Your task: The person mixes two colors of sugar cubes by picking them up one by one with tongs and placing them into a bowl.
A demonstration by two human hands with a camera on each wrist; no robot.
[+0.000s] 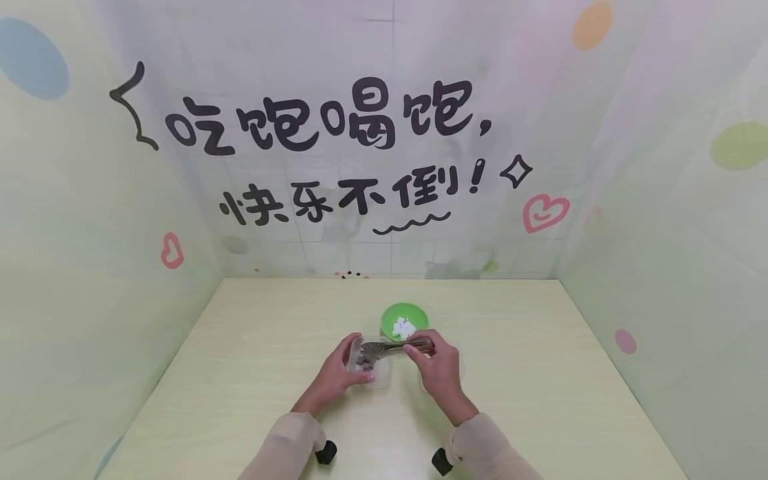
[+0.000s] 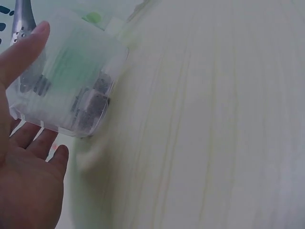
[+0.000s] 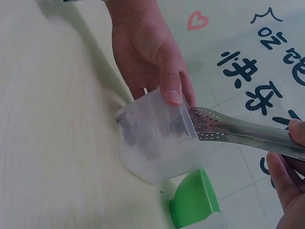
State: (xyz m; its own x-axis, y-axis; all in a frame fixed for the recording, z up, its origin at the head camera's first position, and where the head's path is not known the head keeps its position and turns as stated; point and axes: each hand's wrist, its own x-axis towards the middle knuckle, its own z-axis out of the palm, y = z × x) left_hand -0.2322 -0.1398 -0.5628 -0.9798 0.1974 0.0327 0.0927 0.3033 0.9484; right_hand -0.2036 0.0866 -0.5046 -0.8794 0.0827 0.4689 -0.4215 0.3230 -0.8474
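My left hand [image 1: 336, 375] grips a clear plastic box [image 3: 155, 143] by its side, thumb on one face and fingers on another. The box is tilted, and several dark cubes [image 2: 90, 107] lie inside it. In my right hand [image 1: 443, 370] is a pair of metal tongs [image 3: 250, 132] with perforated ends, held between thumb and fingers. The tongs' ends reach into the mouth of the box, close to the dark cubes. I cannot tell whether they pinch a cube. Just behind the hands stands a green bowl [image 1: 393, 312] with several white cubes [image 1: 403, 328] in it.
The pale wooden table [image 1: 270, 347] runs back to a printed cloth wall [image 1: 360, 253], with cloth walls at both sides too. A translucent rim [image 3: 214, 221] shows in front of the bowl in the right wrist view. Black pieces [image 1: 326, 453] sit at the cuffs.
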